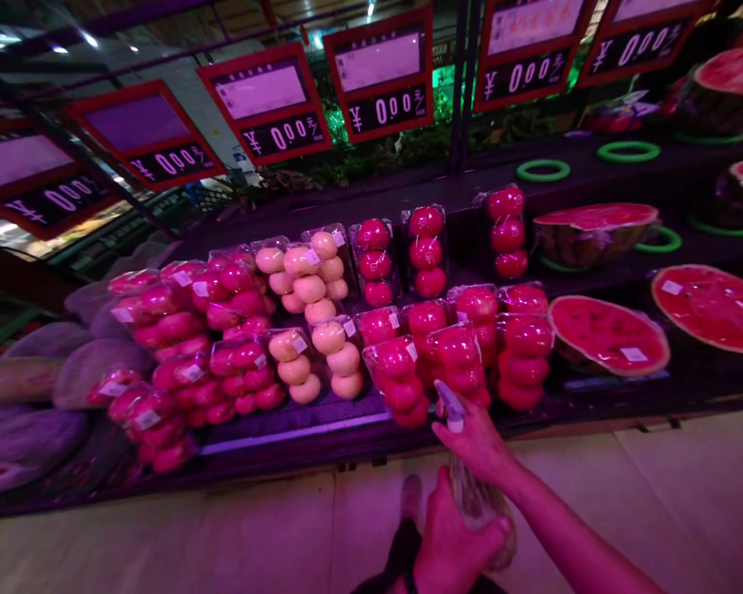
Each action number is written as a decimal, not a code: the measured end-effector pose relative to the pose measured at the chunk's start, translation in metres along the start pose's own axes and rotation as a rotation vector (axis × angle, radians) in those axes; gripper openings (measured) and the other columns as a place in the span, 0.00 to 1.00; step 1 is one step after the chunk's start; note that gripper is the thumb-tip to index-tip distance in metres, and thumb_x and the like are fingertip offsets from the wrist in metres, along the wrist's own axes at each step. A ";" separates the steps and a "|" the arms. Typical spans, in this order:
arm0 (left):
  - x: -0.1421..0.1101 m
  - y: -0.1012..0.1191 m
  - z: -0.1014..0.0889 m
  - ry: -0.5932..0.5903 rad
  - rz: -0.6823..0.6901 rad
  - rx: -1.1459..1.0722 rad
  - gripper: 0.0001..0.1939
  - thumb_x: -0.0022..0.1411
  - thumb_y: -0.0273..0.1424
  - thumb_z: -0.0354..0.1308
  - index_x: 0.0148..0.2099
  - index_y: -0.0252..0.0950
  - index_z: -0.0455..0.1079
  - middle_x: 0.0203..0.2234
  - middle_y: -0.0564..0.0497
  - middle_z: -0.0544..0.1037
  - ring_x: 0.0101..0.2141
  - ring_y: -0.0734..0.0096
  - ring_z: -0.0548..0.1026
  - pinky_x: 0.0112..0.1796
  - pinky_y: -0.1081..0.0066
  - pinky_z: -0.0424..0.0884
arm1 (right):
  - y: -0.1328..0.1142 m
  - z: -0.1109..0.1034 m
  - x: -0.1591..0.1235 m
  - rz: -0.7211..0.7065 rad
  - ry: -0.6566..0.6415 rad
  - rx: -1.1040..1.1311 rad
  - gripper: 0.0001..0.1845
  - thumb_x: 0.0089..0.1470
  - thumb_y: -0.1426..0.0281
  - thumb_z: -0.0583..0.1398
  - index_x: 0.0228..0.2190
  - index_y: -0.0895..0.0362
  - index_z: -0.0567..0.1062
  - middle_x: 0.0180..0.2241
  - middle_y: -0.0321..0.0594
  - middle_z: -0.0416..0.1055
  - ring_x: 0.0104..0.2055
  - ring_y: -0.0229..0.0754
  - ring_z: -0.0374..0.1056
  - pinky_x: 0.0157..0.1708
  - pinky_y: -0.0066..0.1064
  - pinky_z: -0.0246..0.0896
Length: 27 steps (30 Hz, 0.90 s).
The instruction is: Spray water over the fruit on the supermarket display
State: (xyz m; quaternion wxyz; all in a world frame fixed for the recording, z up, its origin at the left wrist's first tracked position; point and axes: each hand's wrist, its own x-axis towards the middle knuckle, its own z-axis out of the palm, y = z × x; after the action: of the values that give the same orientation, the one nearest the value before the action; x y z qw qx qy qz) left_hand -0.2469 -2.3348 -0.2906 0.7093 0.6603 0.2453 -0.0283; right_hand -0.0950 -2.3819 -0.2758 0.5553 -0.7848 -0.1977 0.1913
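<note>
A clear plastic pack [480, 495], long and crinkled, is held low in the middle of the view, above the pale floor and just in front of the fruit stand. Its top end carries a small white label that points up toward the display. What is inside the pack I cannot tell (the film is shiny and the light is strongly pink).

The right hand [475, 441] grips the upper part of the pack, its fingers closed around the film. The left hand [451, 544] holds the lower end from below, fingers wrapped around it too.

Just beyond the top of the pack stand the red apple packs [455, 363], each a smooth transparent sleeve with round glossy fruit stacked in a column. To the left are the pale apple packs [313, 289] of the same shape, and more red ones lean in a loose pile. At the far left lie whole melons [49, 388] with a dull, rounded skin. To the right, halved watermelons [607, 334] lie under tight film, their cut faces flat and wet-looking. Green rings [543, 171] sit on the upper shelf. Price signs [380, 74] with red frames hang above.

The front edge of the stand [297, 433] runs as a straight bright strip. The tiled floor [161, 536] before it gives wide room on both sides of the hands.
</note>
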 end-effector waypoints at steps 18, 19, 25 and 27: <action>-0.018 -0.050 0.097 -0.165 -0.144 0.093 0.38 0.40 0.43 0.83 0.51 0.40 0.72 0.43 0.45 0.81 0.48 0.47 0.79 0.53 0.51 0.78 | 0.072 -0.091 -0.080 0.210 0.186 0.012 0.14 0.48 0.55 0.62 0.33 0.51 0.76 0.28 0.37 0.79 0.30 0.48 0.76 0.34 0.38 0.69; -0.018 -0.050 0.103 -0.168 -0.133 0.075 0.39 0.39 0.43 0.82 0.52 0.41 0.72 0.44 0.45 0.81 0.49 0.46 0.79 0.55 0.51 0.77 | 0.072 -0.096 -0.082 0.198 0.194 0.000 0.13 0.49 0.56 0.62 0.32 0.51 0.75 0.28 0.37 0.79 0.30 0.48 0.76 0.34 0.37 0.68; -0.018 -0.038 0.113 -0.158 -0.138 0.151 0.42 0.36 0.48 0.80 0.54 0.45 0.73 0.49 0.42 0.83 0.57 0.31 0.79 0.63 0.41 0.74 | 0.072 -0.101 -0.080 0.182 0.126 0.038 0.15 0.49 0.58 0.63 0.37 0.52 0.77 0.32 0.37 0.80 0.34 0.48 0.77 0.37 0.37 0.69; -0.018 -0.032 0.108 -0.153 -0.147 0.123 0.44 0.35 0.50 0.80 0.56 0.48 0.75 0.52 0.41 0.84 0.61 0.25 0.77 0.65 0.39 0.72 | 0.071 -0.095 -0.074 0.168 0.093 0.074 0.17 0.49 0.58 0.63 0.40 0.52 0.78 0.35 0.38 0.81 0.36 0.48 0.78 0.39 0.37 0.71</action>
State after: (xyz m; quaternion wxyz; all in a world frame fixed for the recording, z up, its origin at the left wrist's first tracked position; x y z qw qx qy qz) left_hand -0.2411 -2.4470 -0.3126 0.6799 0.6789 0.2360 -0.1453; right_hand -0.1012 -2.5181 -0.3074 0.5745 -0.7856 -0.0979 0.2079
